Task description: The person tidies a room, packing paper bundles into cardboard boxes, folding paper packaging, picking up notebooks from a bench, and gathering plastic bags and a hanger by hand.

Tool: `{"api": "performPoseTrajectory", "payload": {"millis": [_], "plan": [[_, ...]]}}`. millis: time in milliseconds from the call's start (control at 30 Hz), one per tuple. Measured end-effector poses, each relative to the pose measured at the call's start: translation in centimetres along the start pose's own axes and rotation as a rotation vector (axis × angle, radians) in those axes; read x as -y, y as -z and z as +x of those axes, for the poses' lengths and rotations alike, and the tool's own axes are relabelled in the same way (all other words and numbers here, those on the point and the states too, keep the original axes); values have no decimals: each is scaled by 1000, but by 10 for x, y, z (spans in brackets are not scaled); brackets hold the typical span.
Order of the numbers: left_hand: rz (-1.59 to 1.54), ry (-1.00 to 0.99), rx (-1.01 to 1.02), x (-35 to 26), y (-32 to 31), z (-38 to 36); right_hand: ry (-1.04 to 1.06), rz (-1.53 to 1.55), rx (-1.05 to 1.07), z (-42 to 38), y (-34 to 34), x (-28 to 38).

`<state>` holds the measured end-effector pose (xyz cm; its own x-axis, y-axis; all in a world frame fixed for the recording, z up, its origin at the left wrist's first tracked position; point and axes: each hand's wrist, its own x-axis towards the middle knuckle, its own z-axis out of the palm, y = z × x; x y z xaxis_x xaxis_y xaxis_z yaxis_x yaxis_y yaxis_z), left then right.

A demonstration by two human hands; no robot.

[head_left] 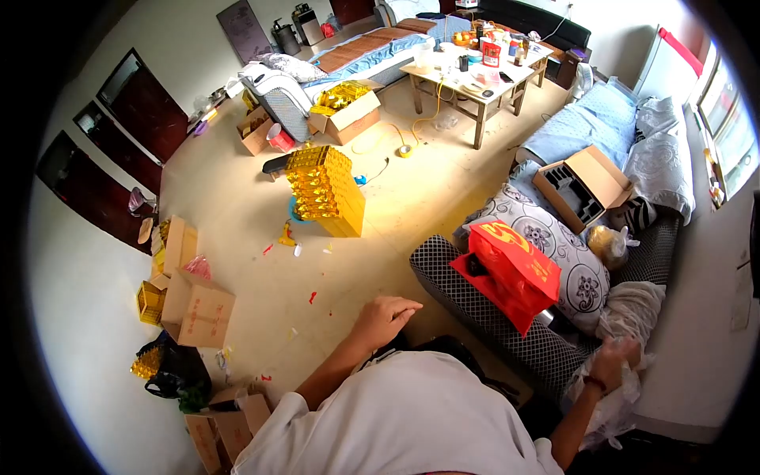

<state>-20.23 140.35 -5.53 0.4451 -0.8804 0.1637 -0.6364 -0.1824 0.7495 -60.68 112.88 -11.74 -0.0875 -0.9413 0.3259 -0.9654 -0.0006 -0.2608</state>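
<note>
My left hand (388, 320) hovers in front of my body, over the floor. Its fingers are bent and pressed together, and nothing shows in them. At the lower right, my right hand (614, 366) is closed on a crumpled clear plastic bag (616, 408), which hangs by the sofa arm. A red shopping bag (514, 273) rests on the patterned sofa arm (443, 265), between my two hands. Behind it lies a white cushion (582, 277) with dark floral circles. A whitish plastic bundle (633, 310) sits just above my right hand.
A tall stack of gold foil pieces (328, 194) stands on the floor ahead. An open cardboard box (586, 186) lies on the sofa. More cardboard boxes (202, 309) line the left wall, near a black bag (178, 366). Farther back are a cluttered table (483, 99) and a yellow cable (405, 149).
</note>
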Motion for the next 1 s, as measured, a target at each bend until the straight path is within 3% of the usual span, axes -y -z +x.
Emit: {"api": "performPoseTrajectory", "payload": {"millis": [33,100,167,233,333,467,500,533,633,733,767,900,1000], "plan": [[11,19,22,6,6,0,78,61,71,-1,9,35],[3,17,59,22,16,3,365,574,133,2,-19,76],[-31,45,-1,44,28,6,549,674,212,-12,-22,138],[-52,47,-17,68,48,8,676,743,442,-31,-7,201],[-69,76,-59,105,87,14,946,627,494,-59,-37,266],[3,176,-181,161,151,19,1092,398,723,-92,-120,314],[61,212,-217,173,165,20,1058,259,839,-101,-136,323],[57,213,-207,185,175,22,1048,254,844,-107,-148,333],[32,329,-254,214,204,32,1153,-200,793,-129,-178,354],[47,316,-193,238,219,50,962,-201,819,-141,-181,364],[21,314,-180,243,222,60,1031,-263,661,-148,-195,353],[-20,277,-109,262,220,120,1093,-365,469,-160,-209,338],[-18,160,-45,267,213,180,972,-280,659,-162,-203,341]]}}
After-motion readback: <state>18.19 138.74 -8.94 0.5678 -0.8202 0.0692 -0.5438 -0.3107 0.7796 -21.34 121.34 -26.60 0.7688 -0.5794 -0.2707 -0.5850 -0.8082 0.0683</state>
